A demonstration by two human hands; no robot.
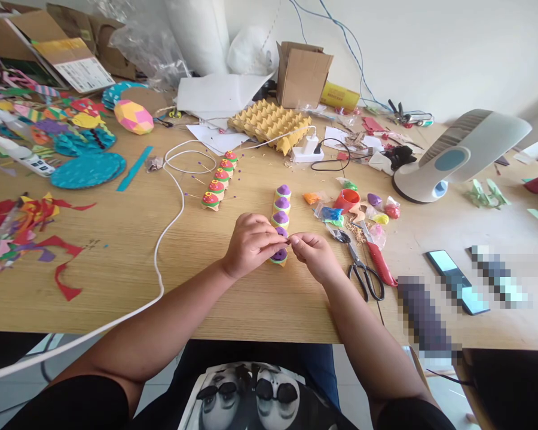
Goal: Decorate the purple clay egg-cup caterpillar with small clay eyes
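Note:
My left hand (253,246) and my right hand (314,255) meet over the table, fingertips pinched together. Whatever lies between them is too small to make out. Just under the fingers runs a row of egg-carton cups (281,205) with purple clay tops and pale yellow sides; the nearer cups are partly covered by my hands. The nearest cup (278,257) has a flatter, darker purple top. To the left stands a second row of cups (219,179) with red tops, yellow details and green bands, and several thin pins lie around it.
Right of my hands lie scissors (363,272), a red-handled knife (380,263), a red cup (347,199) and bagged clay lumps (330,213). A white fan (452,158) and phone (457,280) stand farther right. A yellow egg tray (269,122) sits behind; a white cable (159,263) crosses the left side.

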